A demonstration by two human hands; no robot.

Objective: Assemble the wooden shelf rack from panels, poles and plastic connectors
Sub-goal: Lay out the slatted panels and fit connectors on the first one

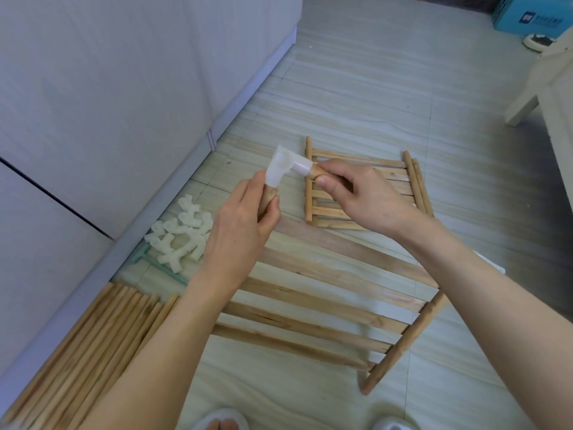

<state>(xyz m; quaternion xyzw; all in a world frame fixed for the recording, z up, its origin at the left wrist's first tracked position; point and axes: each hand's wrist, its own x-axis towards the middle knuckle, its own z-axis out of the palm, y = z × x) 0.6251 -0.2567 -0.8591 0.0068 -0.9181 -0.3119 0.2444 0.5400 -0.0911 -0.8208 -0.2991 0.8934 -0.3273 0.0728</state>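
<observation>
A translucent white plastic connector [283, 166] is held up above the floor with a wooden pole end in each of two sockets. My left hand [242, 225] grips the lower pole [269, 198] just under the connector. My right hand [362, 197] pinches the pole end [317, 172] that enters the connector's right socket. Under my arms a large slatted wooden panel [325, 305] lies on the floor. A smaller slatted panel [387, 178] lies beyond it.
A heap of white plastic connectors [183, 235] and a green T-shaped tool [155, 263] lie at the left by the cabinet base [124, 119]. Several loose poles [93, 346] lie bundled at the lower left. White furniture legs [524, 103] stand at the right, a blue box [533, 13] at the far back.
</observation>
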